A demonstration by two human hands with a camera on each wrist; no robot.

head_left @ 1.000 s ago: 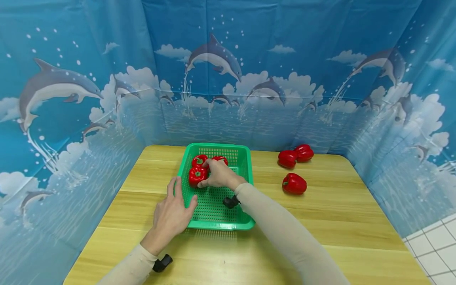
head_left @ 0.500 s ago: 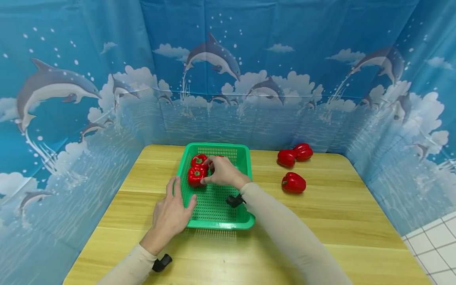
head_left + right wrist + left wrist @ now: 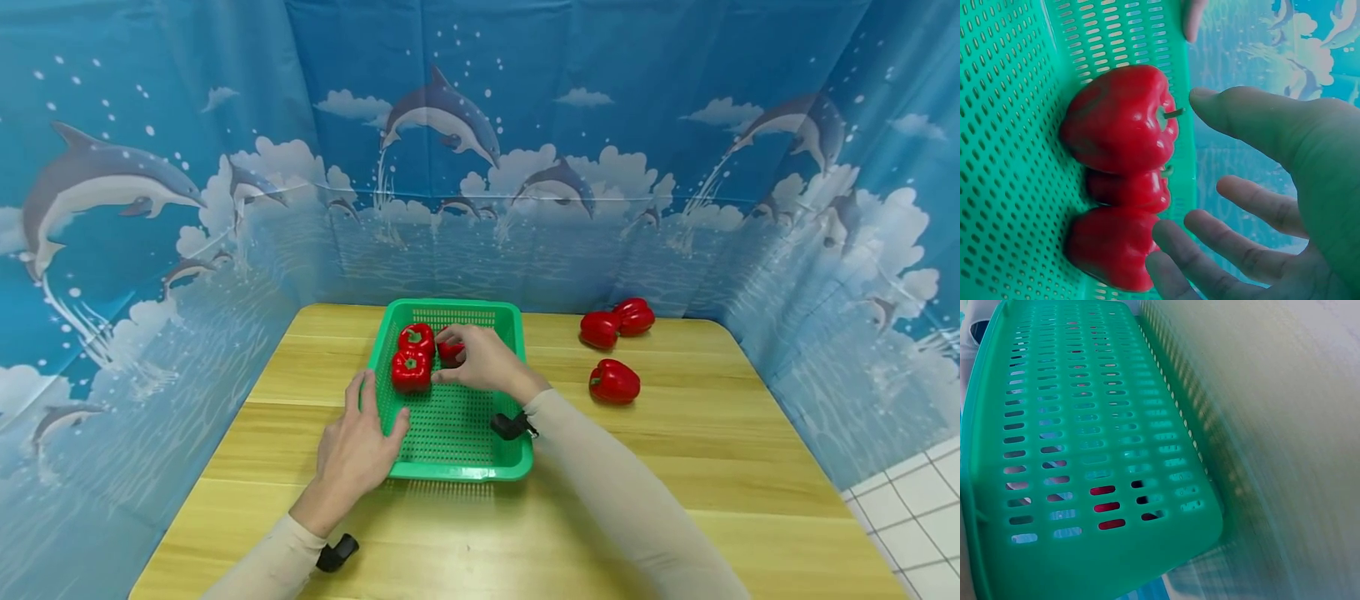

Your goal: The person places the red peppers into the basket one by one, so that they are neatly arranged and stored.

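Three red bell peppers stand in the green plastic basket (image 3: 465, 473): one in front (image 3: 411, 372), one behind it (image 3: 416, 337), and a third (image 3: 450, 352) partly hidden by my right hand (image 3: 486, 360). That hand hovers over the third pepper with its fingers spread and nothing in its grasp. In the right wrist view, the thumb points toward the stem of the nearest pepper (image 3: 1119, 119), with a gap between. My left hand (image 3: 356, 450) lies along the basket's left rim, fingers extended. The left wrist view shows the basket's slotted side wall (image 3: 1085, 444).
On the table's right side lie three more red bell peppers: two touching at the back, a left one (image 3: 599, 330) and a right one (image 3: 633, 317), and a single one (image 3: 615, 382) nearer. A dolphin-print curtain (image 3: 480, 250) encloses the wooden table (image 3: 675, 483) at the back and sides.
My right hand has let go of the front left pepper and drawn away to the right, its fingers spreading. The left hand keeps its place on the basket rim.
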